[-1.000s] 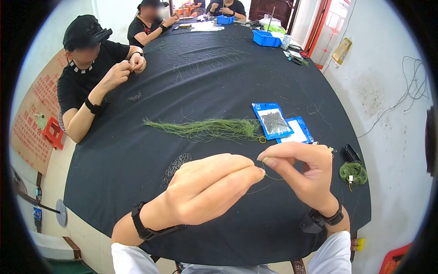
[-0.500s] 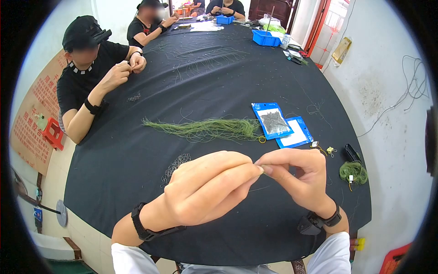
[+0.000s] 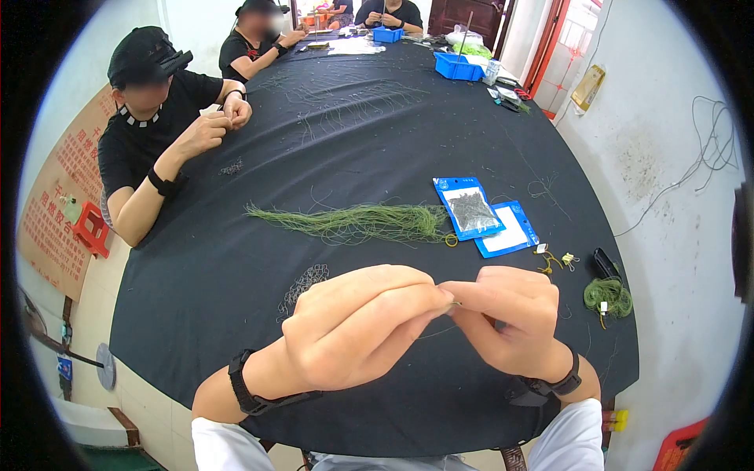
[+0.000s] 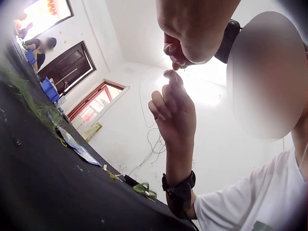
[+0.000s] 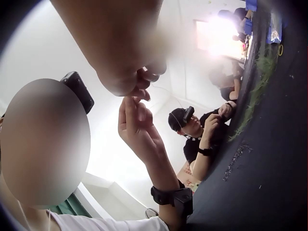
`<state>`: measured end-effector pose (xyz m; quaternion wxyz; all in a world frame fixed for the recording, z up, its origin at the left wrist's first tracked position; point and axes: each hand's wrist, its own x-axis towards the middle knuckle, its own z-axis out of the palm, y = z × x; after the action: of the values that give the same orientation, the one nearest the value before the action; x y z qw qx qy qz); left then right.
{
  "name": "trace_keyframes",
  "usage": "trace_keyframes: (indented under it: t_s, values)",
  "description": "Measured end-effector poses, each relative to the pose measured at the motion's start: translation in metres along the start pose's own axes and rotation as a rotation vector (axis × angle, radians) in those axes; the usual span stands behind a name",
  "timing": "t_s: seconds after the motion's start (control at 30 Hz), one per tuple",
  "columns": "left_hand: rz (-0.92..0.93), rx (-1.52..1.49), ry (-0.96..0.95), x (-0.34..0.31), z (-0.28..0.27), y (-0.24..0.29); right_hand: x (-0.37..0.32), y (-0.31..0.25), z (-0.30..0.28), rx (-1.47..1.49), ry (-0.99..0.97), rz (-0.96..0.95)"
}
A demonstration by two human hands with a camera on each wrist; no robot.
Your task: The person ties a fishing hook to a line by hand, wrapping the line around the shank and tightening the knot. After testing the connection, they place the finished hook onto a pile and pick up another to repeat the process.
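We hold a thin green strand (image 3: 458,303) at our meeting fingertips, on our side of the green bundle (image 3: 353,222), near its right end. It lies right at the tips of the grip, only a short piece showing; a faint length trails below the fingers. Our left grip (image 3: 361,326) is pinching the strand, its fingers bent and laid close together; our right grip (image 3: 506,318) is pinching it too, index finger and thumb bent to its tips. Which fingertip covers its end we cannot tell.

On the dark counter (image 3: 188,290), a tangle of small dark pieces (image 3: 302,284) lies nearer us than the bundle. A blue packet (image 3: 470,208) sits at the bundle's right end, another blue packet (image 3: 509,235) partly under it. Well right of the bundle rests a green coil (image 3: 607,298).
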<state>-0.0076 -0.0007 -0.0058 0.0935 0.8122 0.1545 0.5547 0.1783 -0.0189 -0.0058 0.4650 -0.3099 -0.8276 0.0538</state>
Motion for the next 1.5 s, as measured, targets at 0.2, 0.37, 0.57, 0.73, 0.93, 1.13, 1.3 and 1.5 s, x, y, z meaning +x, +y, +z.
trace_keyframes:
  t_s: [0.2, 0.37, 0.57, 0.73, 0.93, 1.13, 1.3, 1.5]
  values:
    - [0.012, 0.009, 0.013, 0.000, -0.001, 0.000, -0.003, -0.005, 0.001, -0.184, 0.023, -0.184]
    - [0.032, 0.111, 0.000, 0.001, -0.001, 0.001, -0.002, -0.017, -0.007, -0.282, 0.013, -0.259]
    - [0.060, 0.078, -0.036, -0.001, 0.001, 0.001, 0.012, -0.019, -0.023, -0.313, 0.061, -0.232]
    - [0.053, 0.049, -0.038, -0.001, 0.001, 0.004, 0.017, -0.012, -0.023, -0.170, 0.049, -0.075]
    - [-0.003, -0.004, -0.024, 0.000, -0.001, 0.006, 0.011, -0.004, -0.017, 0.159, -0.055, 0.222]
    - [-0.004, 0.002, -0.003, 0.002, -0.004, 0.004, 0.000, 0.001, -0.006, 0.193, -0.121, 0.141]
    - [0.006, 0.098, 0.035, 0.000, 0.001, 0.001, -0.001, -0.009, -0.007, -0.133, -0.096, -0.168]
    - [0.066, 0.114, -0.034, -0.004, 0.004, -0.002, 0.010, -0.013, -0.019, -0.191, 0.066, -0.171]
